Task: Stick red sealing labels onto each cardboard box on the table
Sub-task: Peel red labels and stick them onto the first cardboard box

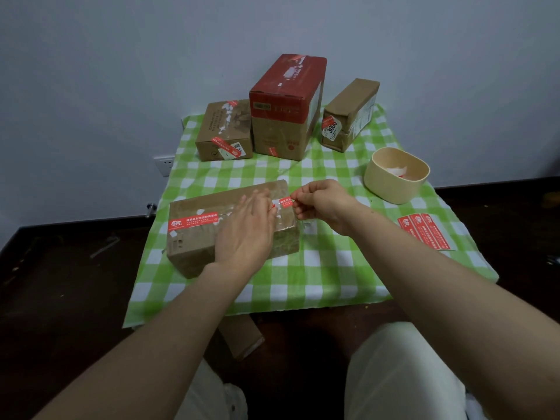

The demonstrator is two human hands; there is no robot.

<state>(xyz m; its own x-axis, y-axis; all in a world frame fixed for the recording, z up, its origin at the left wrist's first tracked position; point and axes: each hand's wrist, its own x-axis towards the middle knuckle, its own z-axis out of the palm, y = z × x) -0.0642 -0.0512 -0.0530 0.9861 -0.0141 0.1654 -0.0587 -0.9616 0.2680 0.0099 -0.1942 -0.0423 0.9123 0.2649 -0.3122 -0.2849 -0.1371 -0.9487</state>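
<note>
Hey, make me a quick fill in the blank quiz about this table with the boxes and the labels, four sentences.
1. The tablecloth is checked in white and ____.
2. The left hand lies flat on the near box, while the right hand pinches a red ____ at its end.
3. The tallest box at the back has a ____ top.
4. The cream tub stands on the ____ side of the table.

Missing words: green; label; red; right.

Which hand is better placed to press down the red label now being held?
Left: the left hand lies flat on the near box beside the label; the right hand pinches its end.
</note>
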